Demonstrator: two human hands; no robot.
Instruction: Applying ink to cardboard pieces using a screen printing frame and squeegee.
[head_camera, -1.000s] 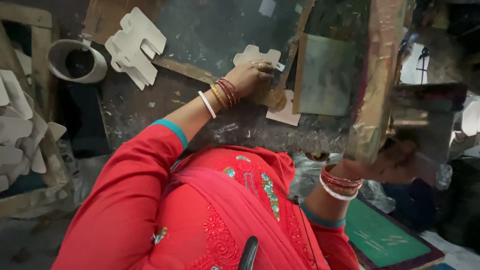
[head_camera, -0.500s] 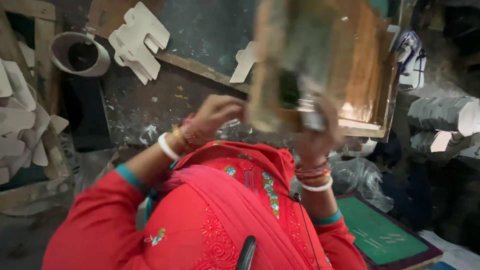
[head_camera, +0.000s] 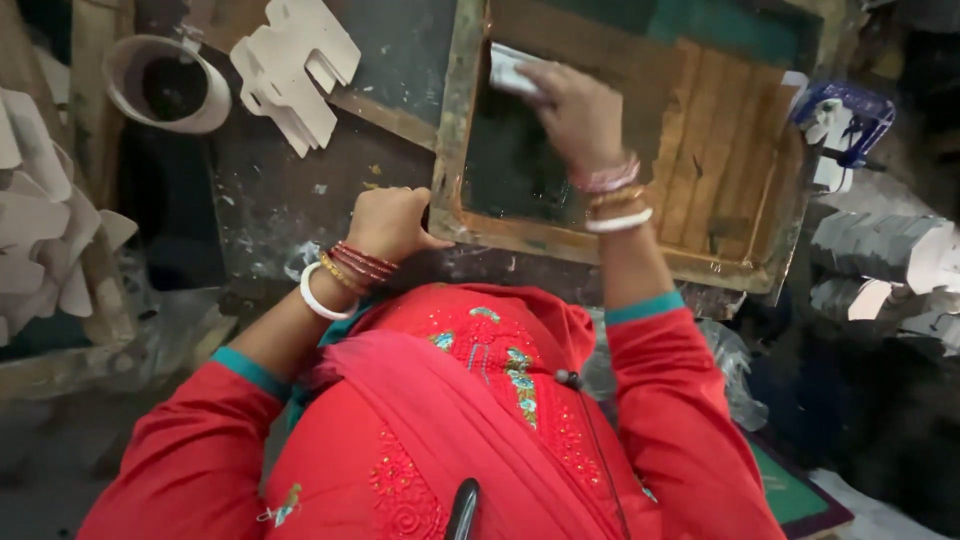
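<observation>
Your right hand (head_camera: 578, 112) is curled shut around a pale squeegee (head_camera: 512, 72), pressing it onto the dark mesh inside the wooden screen frame (head_camera: 452, 140). Your left hand (head_camera: 388, 222) is closed on the frame's near left corner (thumb along its edge). The frame lies flat on the stained worktable (head_camera: 270, 200), its wood smeared with paint; cream card cutouts (head_camera: 290, 65) sit well left.

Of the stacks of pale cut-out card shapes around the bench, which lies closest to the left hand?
The stack lying flat on the dark bench, just beyond the left hand; the others sit at the far left and right edges.
</observation>
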